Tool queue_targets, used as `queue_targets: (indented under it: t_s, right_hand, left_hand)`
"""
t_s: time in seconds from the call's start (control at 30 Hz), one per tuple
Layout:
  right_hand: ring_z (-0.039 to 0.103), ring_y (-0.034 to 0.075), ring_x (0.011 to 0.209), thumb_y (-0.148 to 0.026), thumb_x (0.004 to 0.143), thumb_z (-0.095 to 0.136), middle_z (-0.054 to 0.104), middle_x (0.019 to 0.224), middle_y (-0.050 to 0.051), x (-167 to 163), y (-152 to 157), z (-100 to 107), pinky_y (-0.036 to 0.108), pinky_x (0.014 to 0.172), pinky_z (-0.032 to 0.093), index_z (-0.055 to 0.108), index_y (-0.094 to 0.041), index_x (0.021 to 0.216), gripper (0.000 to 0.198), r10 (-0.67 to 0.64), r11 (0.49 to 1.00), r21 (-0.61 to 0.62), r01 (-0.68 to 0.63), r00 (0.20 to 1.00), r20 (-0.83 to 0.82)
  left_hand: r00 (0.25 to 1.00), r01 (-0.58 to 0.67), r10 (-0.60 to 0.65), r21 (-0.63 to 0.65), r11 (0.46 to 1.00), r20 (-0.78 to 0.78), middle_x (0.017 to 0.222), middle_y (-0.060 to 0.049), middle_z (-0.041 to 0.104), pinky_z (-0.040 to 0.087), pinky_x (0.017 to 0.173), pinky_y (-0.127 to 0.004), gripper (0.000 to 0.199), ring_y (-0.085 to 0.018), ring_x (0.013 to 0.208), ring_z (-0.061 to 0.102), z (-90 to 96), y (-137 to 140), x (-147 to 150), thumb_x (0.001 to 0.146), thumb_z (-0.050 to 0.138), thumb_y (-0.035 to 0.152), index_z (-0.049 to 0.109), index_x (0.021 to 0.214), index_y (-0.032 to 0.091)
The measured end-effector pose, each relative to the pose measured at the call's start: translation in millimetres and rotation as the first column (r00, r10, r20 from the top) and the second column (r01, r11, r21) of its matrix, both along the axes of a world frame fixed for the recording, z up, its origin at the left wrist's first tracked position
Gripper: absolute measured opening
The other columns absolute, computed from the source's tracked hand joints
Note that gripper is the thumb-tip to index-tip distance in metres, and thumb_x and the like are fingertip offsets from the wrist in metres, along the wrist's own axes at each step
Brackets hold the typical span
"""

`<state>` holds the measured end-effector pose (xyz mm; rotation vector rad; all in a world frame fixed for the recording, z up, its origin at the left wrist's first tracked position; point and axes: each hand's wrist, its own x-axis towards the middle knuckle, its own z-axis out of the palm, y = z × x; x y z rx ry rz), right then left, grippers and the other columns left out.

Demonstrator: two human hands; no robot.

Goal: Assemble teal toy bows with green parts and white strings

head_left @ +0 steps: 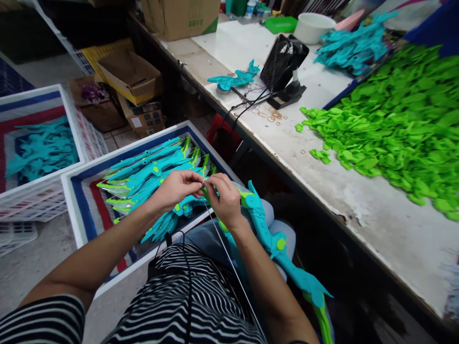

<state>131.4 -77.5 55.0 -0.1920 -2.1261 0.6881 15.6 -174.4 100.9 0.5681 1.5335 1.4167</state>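
A teal and green toy bow point(263, 224) lies slanted across my lap, its far tip hidden under my fingers. A thin pale string point(229, 253) runs from that tip down past my right forearm. My left hand point(179, 188) is closed, thumb and fingers pinching the string's end at the tip. Right beside it my right hand point(226, 200) is also closed in a pinch on the string at the tip. The two hands nearly touch. Just beyond them, several teal and green toy bows point(154, 167) are stacked in a white crate.
The lined white crate point(81, 210) stands at my left, with another crate point(77, 124) of teal parts behind. On the workbench point(297, 157) at right are a black fan point(281, 62), rubber bands point(274, 114), green pieces point(401, 124) and teal parts point(355, 45). Cardboard boxes point(131, 71) sit behind.
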Motion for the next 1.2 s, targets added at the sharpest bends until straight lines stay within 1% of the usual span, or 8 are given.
queue_targets:
  t_s: [0.13,0.3,0.43,0.57,0.67,0.8,0.97,1.2]
  right_hand:
    - [0.057,0.014,0.076,-0.017,0.092,0.048,0.059,0.078,0.003,3.5,-0.2,-4.9,0.028,0.067,0.048,0.054,-0.020,0.081,0.012,-0.010,0.991,-0.134,0.013,1.000,0.022]
    - [0.056,0.014,0.072,-0.021,0.093,0.048,0.058,0.077,0.001,7.2,-4.9,-11.4,0.028,0.065,0.046,0.052,-0.020,0.078,0.016,0.031,0.950,-0.312,-0.011,0.998,0.059]
    - [0.057,0.015,0.076,-0.019,0.094,0.046,0.059,0.078,0.003,7.3,-11.4,-16.3,0.030,0.069,0.047,0.053,-0.020,0.081,0.014,0.018,0.974,-0.228,-0.014,1.000,0.013]
    - [0.057,0.016,0.079,-0.017,0.095,0.043,0.060,0.079,0.004,7.9,-14.9,-18.1,0.030,0.070,0.047,0.053,-0.020,0.085,0.014,0.007,0.990,-0.141,-0.007,1.000,0.004]
    - [0.057,0.016,0.078,-0.018,0.095,0.042,0.059,0.079,0.004,7.5,-16.3,-18.4,0.030,0.070,0.046,0.052,-0.020,0.084,0.015,0.001,0.989,-0.147,0.001,1.000,0.014]
    - [0.055,0.016,0.078,-0.022,0.096,0.041,0.058,0.080,0.004,5.8,-16.7,-19.4,0.030,0.071,0.045,0.050,-0.021,0.082,0.016,-0.028,0.979,-0.200,0.036,0.999,0.046]
    - [0.054,0.016,0.077,-0.022,0.096,0.041,0.056,0.078,0.003,7.5,-17.1,-19.0,0.029,0.070,0.044,0.049,-0.021,0.081,0.017,-0.029,0.975,-0.218,0.039,0.998,0.050]
    - [0.053,0.016,0.077,-0.024,0.097,0.037,0.056,0.079,0.004,9.4,-16.8,-21.8,0.029,0.070,0.044,0.049,-0.021,0.083,0.018,-0.054,0.988,-0.139,0.062,0.996,0.065]
  left_hand:
    - [0.961,-0.027,0.022,-0.014,1.000,-0.277,0.056,0.003,0.057,0.039,0.046,-0.021,0.015,-0.007,0.046,0.048,-6.3,1.3,5.2,0.065,0.068,0.028,0.062,0.067,0.015]
    - [0.882,0.037,-0.052,-0.041,0.998,-0.468,0.063,0.000,0.062,0.043,0.059,-0.024,0.014,-0.012,0.062,0.055,-8.7,-2.6,5.5,0.072,0.063,0.027,0.069,0.067,0.016]
    - [0.867,0.126,-0.139,-0.058,0.990,-0.479,0.069,-0.001,0.064,0.045,0.064,-0.026,0.017,-0.014,0.067,0.057,-6.9,-7.9,2.6,0.074,0.060,0.028,0.072,0.069,0.016]
    - [0.845,0.071,-0.120,-0.114,0.991,-0.520,0.062,0.000,0.061,0.039,0.054,-0.023,0.019,-0.012,0.058,0.052,-13.3,-11.1,5.3,0.073,0.060,0.030,0.070,0.069,0.015]
    - [0.853,0.026,-0.075,-0.103,0.994,-0.517,0.054,0.002,0.056,0.034,0.049,-0.022,0.022,-0.010,0.051,0.046,-15.7,-12.8,10.1,0.072,0.059,0.034,0.067,0.066,0.015]
    - [0.873,0.070,-0.081,-0.040,0.997,-0.482,0.058,0.001,0.058,0.035,0.050,-0.021,0.026,-0.010,0.052,0.046,-8.5,-14.0,15.7,0.073,0.059,0.039,0.066,0.069,0.015]
    - [0.894,-0.002,-0.019,-0.046,0.999,-0.448,0.054,0.002,0.053,0.033,0.047,-0.022,0.026,-0.010,0.050,0.044,-5.0,-12.0,15.9,0.069,0.066,0.042,0.064,0.068,0.016]
    - [0.837,0.038,-0.082,-0.093,0.995,-0.541,0.047,0.004,0.050,0.028,0.045,-0.022,0.023,-0.009,0.045,0.038,-7.3,-15.9,13.4,0.074,0.061,0.034,0.074,0.076,0.016]
